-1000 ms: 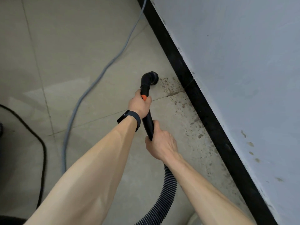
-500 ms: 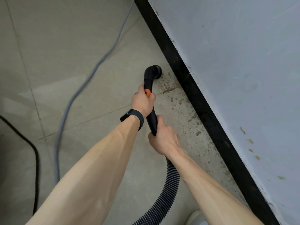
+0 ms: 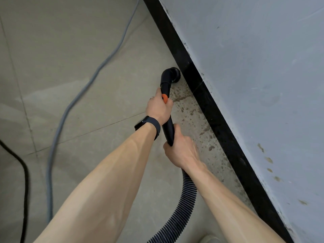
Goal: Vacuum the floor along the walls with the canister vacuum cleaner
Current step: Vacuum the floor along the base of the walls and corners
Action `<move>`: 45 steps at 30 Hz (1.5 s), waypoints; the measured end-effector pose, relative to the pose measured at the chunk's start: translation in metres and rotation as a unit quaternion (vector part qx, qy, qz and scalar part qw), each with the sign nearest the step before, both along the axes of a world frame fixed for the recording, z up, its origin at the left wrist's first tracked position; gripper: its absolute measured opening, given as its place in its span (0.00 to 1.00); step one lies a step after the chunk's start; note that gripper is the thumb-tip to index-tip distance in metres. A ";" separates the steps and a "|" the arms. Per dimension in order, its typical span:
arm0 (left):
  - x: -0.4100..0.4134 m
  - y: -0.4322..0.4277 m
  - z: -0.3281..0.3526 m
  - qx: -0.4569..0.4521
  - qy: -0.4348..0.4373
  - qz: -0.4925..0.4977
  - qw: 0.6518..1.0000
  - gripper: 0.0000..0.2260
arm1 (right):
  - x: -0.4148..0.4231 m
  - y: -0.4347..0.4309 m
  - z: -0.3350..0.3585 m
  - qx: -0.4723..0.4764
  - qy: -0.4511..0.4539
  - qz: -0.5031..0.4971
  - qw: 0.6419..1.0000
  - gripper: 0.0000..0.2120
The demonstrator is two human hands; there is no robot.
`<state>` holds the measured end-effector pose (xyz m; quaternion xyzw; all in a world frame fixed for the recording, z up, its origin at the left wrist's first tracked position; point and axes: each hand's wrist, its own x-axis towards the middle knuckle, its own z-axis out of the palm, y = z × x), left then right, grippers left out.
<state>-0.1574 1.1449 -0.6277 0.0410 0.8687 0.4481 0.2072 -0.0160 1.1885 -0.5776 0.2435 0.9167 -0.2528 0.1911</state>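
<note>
Head view. Both hands are clenched round the black wand point(image 3: 168, 132) of the vacuum. The left hand point(image 3: 158, 109), which wears a dark wristband point(image 3: 149, 126), grips it at the centre of the frame, just below an orange tab point(image 3: 164, 98). The right hand point(image 3: 180, 151) grips the lower end, where the ribbed hose point(image 3: 184, 204) joins and runs off the bottom edge. The round nozzle point(image 3: 172, 75) sits on the floor point(image 3: 78, 58) above centre, against or just beside the black skirting point(image 3: 210, 106); actual contact cannot be told. The canister itself is out of frame.

Step in hand, as judged: a pass along the foot of the wall point(image 3: 254, 67), with the nozzle at the far end of a band of brownish specks point(image 3: 198, 118) beside the skirting. The specks may be stains and not loose dirt. The next move calls for sliding the nozzle along the skirting line, low and close to it, with slack in the hose.

The floor is pale grey tile with thin joints. A grey cable point(image 3: 73, 104) curves from the top of the frame to the lower left, and a black cable point(image 3: 24, 172) lies at the left edge, both well apart from the nozzle. The wall fills the right of the frame, pale blue-grey and scuffed.
</note>
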 end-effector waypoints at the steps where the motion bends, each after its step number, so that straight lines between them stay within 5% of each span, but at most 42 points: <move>1: 0.000 0.003 -0.001 0.002 0.002 -0.003 1.000 0.14 | 0.000 0.002 0.000 0.000 0.000 -0.002 1.000 0.17; 15: -0.015 0.018 0.002 0.002 -0.003 -0.024 1.000 0.13 | -0.011 0.009 -0.005 0.023 0.002 -0.016 1.000 0.18; 25: -0.024 -0.051 0.013 -0.012 -0.008 0.010 1.000 0.10 | -0.025 -0.041 0.000 -0.037 -0.009 0.020 0.999 0.19; 34: 0.016 -0.118 0.005 -0.059 0.017 0.011 0.998 0.26 | 0.014 -0.117 -0.006 -0.057 0.000 0.011 0.998 0.18; 45: 0.046 -0.132 0.016 -0.089 -0.019 -0.040 0.995 0.29 | 0.048 -0.131 -0.008 -0.052 0.016 0.019 0.998 0.20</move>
